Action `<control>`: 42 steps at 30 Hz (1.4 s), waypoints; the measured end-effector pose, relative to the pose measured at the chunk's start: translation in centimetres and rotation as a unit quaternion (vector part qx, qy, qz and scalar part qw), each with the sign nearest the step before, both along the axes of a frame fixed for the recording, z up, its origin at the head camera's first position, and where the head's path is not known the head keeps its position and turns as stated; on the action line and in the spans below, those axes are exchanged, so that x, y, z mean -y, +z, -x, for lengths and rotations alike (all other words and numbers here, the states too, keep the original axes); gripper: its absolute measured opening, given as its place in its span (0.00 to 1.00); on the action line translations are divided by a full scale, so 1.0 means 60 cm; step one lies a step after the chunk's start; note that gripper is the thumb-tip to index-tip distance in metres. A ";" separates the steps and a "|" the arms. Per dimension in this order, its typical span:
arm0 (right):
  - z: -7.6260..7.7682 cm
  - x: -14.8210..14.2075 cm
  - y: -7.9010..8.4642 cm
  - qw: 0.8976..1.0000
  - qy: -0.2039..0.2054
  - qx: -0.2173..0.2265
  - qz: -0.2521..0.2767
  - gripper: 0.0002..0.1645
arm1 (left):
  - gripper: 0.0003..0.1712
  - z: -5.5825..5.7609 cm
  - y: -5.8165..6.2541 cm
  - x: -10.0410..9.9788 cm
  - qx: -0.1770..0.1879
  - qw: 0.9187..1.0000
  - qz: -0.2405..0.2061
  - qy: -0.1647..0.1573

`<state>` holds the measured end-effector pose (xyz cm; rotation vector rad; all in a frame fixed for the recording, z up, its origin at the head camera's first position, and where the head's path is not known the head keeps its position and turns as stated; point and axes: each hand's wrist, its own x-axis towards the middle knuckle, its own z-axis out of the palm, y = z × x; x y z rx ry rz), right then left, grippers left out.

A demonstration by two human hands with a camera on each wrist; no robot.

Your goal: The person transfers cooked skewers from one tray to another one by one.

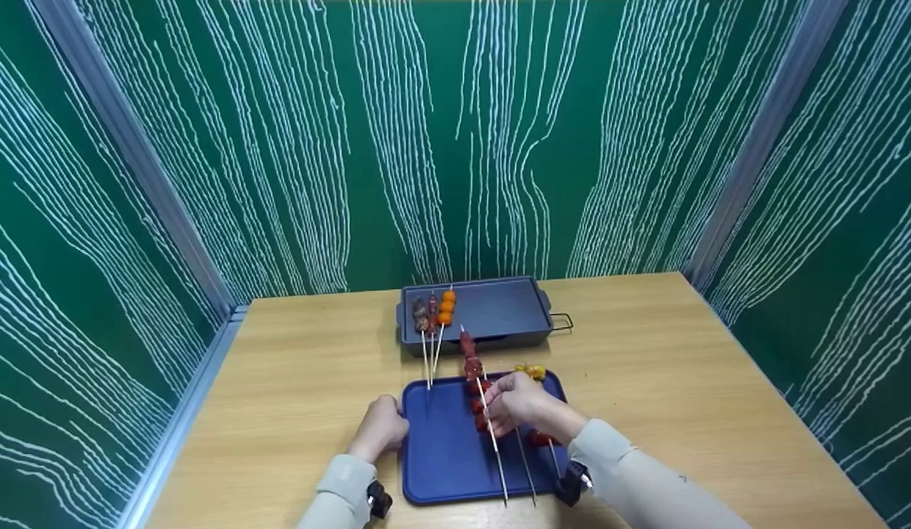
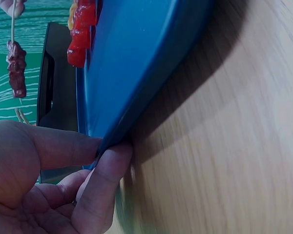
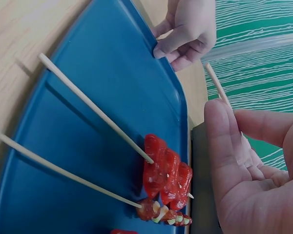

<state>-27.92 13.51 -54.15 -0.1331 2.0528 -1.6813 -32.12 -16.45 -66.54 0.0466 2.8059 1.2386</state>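
Observation:
My left hand (image 1: pixel 382 426) pinches the left rim of the blue tray (image 1: pixel 442 459) between thumb and fingers, as the left wrist view shows. Above the tray, my right hand (image 1: pixel 520 402) holds a dark red meat skewer (image 1: pixel 471 358) by its wooden stick (image 3: pixel 216 82), pinched between thumb and fingertips. The meat end points away, toward the grill pan. On the tray beneath lie a skewer of glossy red pieces (image 3: pixel 167 170) and one of mixed brown, white and green pieces (image 3: pixel 163 214). Part of the tray's right side is hidden by my right hand and forearm.
Behind the tray stands a dark rectangular grill pan (image 1: pixel 499 305) with a wire handle (image 1: pixel 563 322) on its right. Several skewers, among them one of orange balls (image 1: pixel 446 307), lie on its left end, sticks overhanging the front. A yellow skewer piece (image 1: pixel 533 371) shows at the tray's far right.

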 end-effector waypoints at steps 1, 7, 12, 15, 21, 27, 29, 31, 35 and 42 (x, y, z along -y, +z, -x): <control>-0.001 0.001 -0.001 1.000 0.002 0.000 0.001 0.07 | 0.18 -0.001 0.000 0.000 0.000 1.000 -0.001 0.001; -0.011 0.004 -0.009 1.000 0.006 0.006 0.005 0.08 | 0.19 -0.003 0.002 -0.002 0.000 1.000 -0.002 0.004; -0.021 0.009 -0.014 1.000 0.009 0.015 -0.002 0.07 | 0.19 -0.004 0.005 -0.002 0.011 1.000 -0.008 0.002; -0.026 0.011 -0.018 1.000 0.010 0.017 -0.005 0.07 | 0.20 -0.005 0.008 -0.002 0.018 1.000 -0.013 0.004; -0.035 0.016 -0.028 1.000 0.011 0.022 -0.004 0.07 | 0.19 -0.006 0.009 -0.002 0.009 1.000 -0.008 0.005; -0.041 0.020 -0.036 1.000 0.010 0.023 -0.006 0.08 | 0.17 -0.007 0.006 -0.002 0.009 1.000 -0.009 0.008; -0.042 0.021 -0.038 1.000 0.009 0.024 -0.010 0.08 | 0.17 -0.006 0.005 -0.002 0.008 1.000 -0.011 0.009; -0.044 0.022 -0.039 1.000 0.009 0.022 -0.016 0.07 | 0.17 -0.006 0.003 -0.002 0.010 1.000 -0.013 0.009; -0.048 0.024 -0.042 0.999 0.009 0.019 -0.026 0.07 | 0.17 -0.003 -0.002 -0.001 0.012 1.000 -0.015 0.011; -0.052 0.029 -0.046 0.999 0.005 0.030 -0.016 0.08 | 0.18 -0.004 0.004 -0.003 0.019 1.000 -0.017 0.009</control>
